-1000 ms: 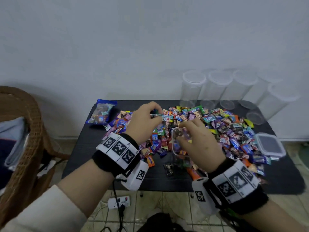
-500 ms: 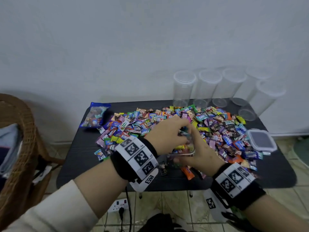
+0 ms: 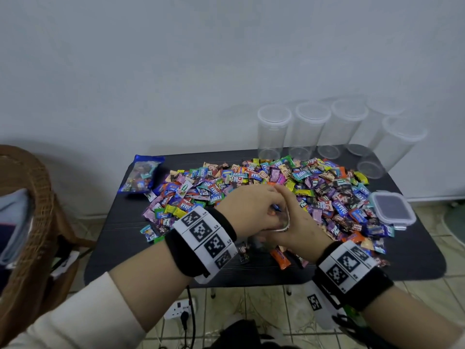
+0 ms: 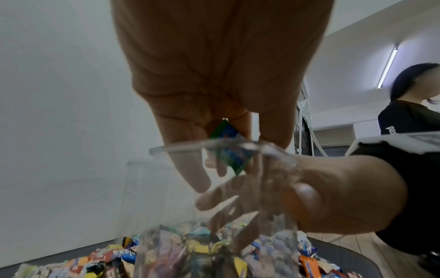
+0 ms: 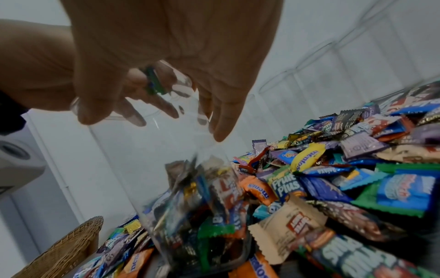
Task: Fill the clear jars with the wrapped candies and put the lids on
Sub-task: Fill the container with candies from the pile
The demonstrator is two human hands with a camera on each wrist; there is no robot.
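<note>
A clear jar (image 5: 190, 197), partly filled with wrapped candies, stands at the near edge of the candy pile (image 3: 322, 190) on the black table (image 3: 120, 238). My right hand (image 3: 289, 215) grips the jar's rim (image 4: 190, 147) from the right. Over the mouth, my left hand (image 3: 273, 209) pinches a blue and green wrapped candy (image 4: 227, 146), its fingertips (image 4: 197, 176) dipping inside the rim. In the head view both hands hide most of the jar. The same candy (image 5: 153, 80) shows through the jar wall in the right wrist view.
Several empty lidded clear jars (image 3: 273, 129) stand along the table's back right by the wall. A square lidded tub (image 3: 391, 209) lies at the right edge, a blue candy bag (image 3: 142, 173) at back left. A wicker chair (image 3: 27, 210) is left; another person (image 4: 409, 116) is nearby.
My left hand came back from the far side of the pile to the jar mouth with a candy in its fingers. The right hand kept hold of the jar.
</note>
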